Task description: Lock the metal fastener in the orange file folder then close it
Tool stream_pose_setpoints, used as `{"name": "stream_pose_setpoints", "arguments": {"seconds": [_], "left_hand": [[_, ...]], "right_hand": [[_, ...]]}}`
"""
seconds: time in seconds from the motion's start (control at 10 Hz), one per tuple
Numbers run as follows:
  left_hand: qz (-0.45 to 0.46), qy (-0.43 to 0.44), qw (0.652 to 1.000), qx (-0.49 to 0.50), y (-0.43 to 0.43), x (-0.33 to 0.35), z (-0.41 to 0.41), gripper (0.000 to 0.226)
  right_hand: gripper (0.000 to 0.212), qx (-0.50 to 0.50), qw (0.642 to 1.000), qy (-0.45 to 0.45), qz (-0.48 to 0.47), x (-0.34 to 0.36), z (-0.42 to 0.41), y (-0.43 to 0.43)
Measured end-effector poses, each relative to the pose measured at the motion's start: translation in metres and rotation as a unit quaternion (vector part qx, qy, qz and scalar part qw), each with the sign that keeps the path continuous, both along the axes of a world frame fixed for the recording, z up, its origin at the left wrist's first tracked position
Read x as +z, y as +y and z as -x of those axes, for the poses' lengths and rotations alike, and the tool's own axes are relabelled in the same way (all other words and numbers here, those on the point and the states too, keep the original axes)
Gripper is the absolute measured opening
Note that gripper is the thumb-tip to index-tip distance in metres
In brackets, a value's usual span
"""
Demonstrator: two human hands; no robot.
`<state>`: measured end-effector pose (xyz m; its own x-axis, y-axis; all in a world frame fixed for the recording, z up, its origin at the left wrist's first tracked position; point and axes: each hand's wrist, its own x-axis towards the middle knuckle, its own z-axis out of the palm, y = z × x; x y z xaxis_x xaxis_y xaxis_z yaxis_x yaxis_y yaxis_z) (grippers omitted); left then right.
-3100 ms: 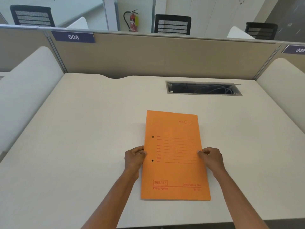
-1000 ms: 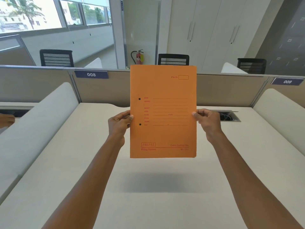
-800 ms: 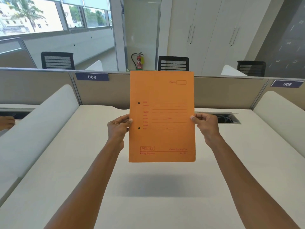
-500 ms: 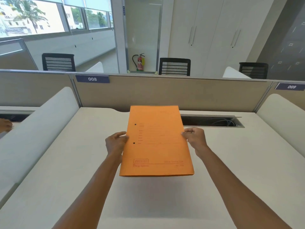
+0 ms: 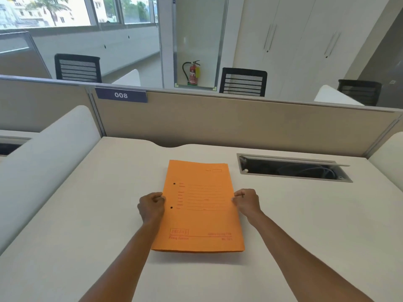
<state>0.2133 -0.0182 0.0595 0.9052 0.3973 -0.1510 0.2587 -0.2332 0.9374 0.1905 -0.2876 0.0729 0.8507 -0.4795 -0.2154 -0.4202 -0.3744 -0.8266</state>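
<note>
Closed orange file folder [image 5: 199, 205] lies on table [image 5: 87, 214], left of cable slot [image 5: 294, 168]; left hand [image 5: 151, 207] and right hand [image 5: 246, 202] fingers pinch its side edges; fastener unseen, so the person likely opens the cover next.

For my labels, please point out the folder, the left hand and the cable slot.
folder [image 5: 202, 219], head view, middle of the cover.
left hand [image 5: 151, 205], head view, back of the hand.
cable slot [image 5: 266, 168], head view, dark inside.

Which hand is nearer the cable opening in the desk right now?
Right. The right hand grips the right edge of the orange folder, just short of the cable opening; the left hand grips the left edge, across the folder.
</note>
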Motion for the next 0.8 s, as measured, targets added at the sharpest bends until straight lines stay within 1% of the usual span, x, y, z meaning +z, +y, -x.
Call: {"name": "stream_pose_setpoints", "arguments": {"seconds": [0.2,0.3,0.4,0.5,0.6,0.7,0.8], "left_hand": [[-0.080,-0.026,0.996,-0.012,-0.010,-0.009,-0.045,0.019],[-0.118,-0.023,0.992,-0.035,-0.014,-0.018,-0.064,0.026],[-0.168,-0.028,0.984,-0.058,-0.017,-0.026,-0.074,0.031],[-0.191,-0.042,0.978,-0.069,-0.018,-0.033,-0.077,0.029],[-0.237,-0.059,0.966,-0.081,-0.020,-0.039,-0.077,0.025],[-0.283,-0.073,0.951,-0.098,-0.020,-0.044,-0.073,0.020],[-0.341,-0.090,0.929,-0.114,-0.022,-0.044,-0.077,0.017]], "right_hand": [[0.011,0.000,0.999,-0.002,0.052,-0.016,-0.050,-0.001],[0.012,0.008,0.997,0.003,0.083,-0.026,-0.071,-0.001],[0.011,0.017,0.992,0.003,0.121,-0.034,-0.085,-0.001],[0.010,0.024,0.991,0.007,0.130,-0.037,-0.089,0.002],[0.009,0.020,0.988,0.003,0.152,-0.046,-0.094,0.002],[0.022,0.035,0.985,0.016,0.171,-0.046,-0.089,0.006],[0.023,0.052,0.968,-0.005,0.243,-0.038,-0.082,0.009]]}}
